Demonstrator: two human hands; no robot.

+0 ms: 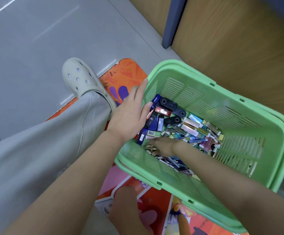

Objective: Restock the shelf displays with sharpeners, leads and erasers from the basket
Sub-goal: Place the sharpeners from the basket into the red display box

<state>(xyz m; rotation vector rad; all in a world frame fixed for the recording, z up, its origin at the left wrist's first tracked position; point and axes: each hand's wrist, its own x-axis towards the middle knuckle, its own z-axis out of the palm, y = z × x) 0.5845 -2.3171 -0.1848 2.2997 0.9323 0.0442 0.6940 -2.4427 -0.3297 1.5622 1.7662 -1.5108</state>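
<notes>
Now, right grip [162, 146] among lead cases [194, 130] — left grip [129, 114] on basket [205, 85] rim.

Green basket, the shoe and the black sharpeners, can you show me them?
green basket [188, 92], head view, on its far slatted wall
shoe [80, 77], head view, on its holed toe
black sharpeners [169, 103], head view, on the topmost one

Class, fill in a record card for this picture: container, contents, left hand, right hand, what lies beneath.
container: green basket
contents: black sharpeners, blue cases, many small shiny packs
left hand: straight fingers rest on the basket's rim
right hand: inside the basket among the small packs; grip unclear
beneath: colourful printed mat on grey floor
</notes>
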